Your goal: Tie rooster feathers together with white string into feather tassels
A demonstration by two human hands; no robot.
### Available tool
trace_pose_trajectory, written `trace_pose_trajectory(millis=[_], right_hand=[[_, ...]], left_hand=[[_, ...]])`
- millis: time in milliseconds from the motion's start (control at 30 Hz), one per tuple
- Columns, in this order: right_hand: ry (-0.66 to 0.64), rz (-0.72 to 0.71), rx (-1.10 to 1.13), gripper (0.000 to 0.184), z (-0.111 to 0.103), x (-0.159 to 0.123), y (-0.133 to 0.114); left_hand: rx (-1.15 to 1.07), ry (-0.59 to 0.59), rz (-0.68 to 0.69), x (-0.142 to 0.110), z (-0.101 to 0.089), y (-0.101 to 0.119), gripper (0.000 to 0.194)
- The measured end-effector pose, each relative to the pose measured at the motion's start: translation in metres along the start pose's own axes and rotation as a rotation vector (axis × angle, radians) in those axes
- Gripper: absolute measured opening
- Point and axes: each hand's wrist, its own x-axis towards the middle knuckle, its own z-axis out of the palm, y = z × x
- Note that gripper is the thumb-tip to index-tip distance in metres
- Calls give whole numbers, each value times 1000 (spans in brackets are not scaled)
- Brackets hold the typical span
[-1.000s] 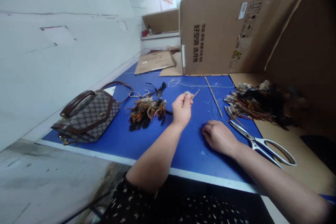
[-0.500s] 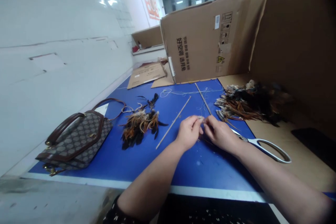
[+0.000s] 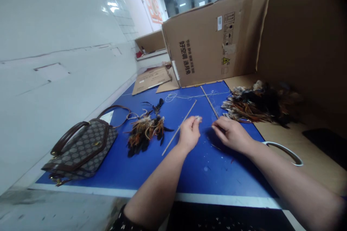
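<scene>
My left hand is closed in a pinch, with a small whitish tuft showing at its fingertips; what the tuft belongs to is hidden. To its right, my right hand is also closed at the fingertips, a gap apart from the left. Anything in that pinch is too fine to name. A thin stick lies just left of my left hand. Beyond the right hand lies a second stick, its near end hidden. Tangled pale thread crosses the blue tabletop.
Brown and black feathers lie at left, beside a patterned handbag. A larger feather pile rests at right. White-handled scissors are mostly covered by my right forearm. A big cardboard box and flat cardboard stand behind.
My hands came together at the fingertips half a second ago and are now apart. The right hand has come up from resting on the table. The camera view has also shifted.
</scene>
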Motion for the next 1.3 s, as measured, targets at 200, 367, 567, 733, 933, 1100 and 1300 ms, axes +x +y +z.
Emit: trace_pose_trajectory(millis=[200,367,567,733,933,1100,1300], right_hand=[[-25,7,-15,19,3,-2,2],[7,37,68,18,-1,-3,-5],[137,88,192,33,2,-5,-4],[96,35,353,33,1,-2,-2],[68,183,509,26,-3,1,-8],[49,262,562,24,-3,1,-6],[159,234,456,21,5,0,-3]], left_hand=[[-92,-147,-133,-6,11,0,51],[-243,-272,-174,-9,18,-2,44],[-357,-426,-169,-10,16,4,44],[-460,-522,-214,-12,14,4,40],[-512,-527,-260,-13,13,3,43],[-523,-486,-273,-13,16,6,42],[-453,-422,-186,-12,17,4,39]])
